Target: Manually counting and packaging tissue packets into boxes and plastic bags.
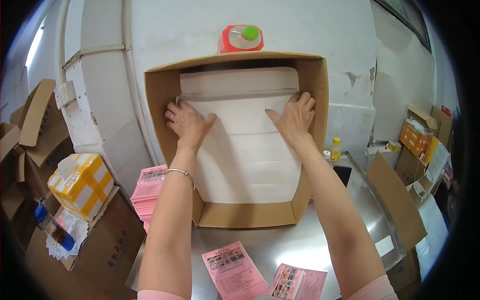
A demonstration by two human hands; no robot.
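Observation:
An uncovered brown cardboard box (246, 215) stands tilted toward me on the metal table, filled with white, flat-faced packs (245, 150) in rows; their exact kind does not show. My left hand (190, 122), with a ring and a bracelet on that arm, has its fingers curled over the left edge of an upper white pack, thumb lying on its face. At the opposite edge, my right hand (296, 117) grips in the same way, its thumb pointing inward. Fingertips of both hands are partly hidden between the packs and the box walls.
Pink printed leaflets (235, 270) lie on the metal table (210, 240), with a pink stack (149, 192) at the left. Behind the box is a red jug with a green cap (245, 37). A yellow-capped bottle (335, 148) stands right. A yellow-white taped box (82, 185) sits left.

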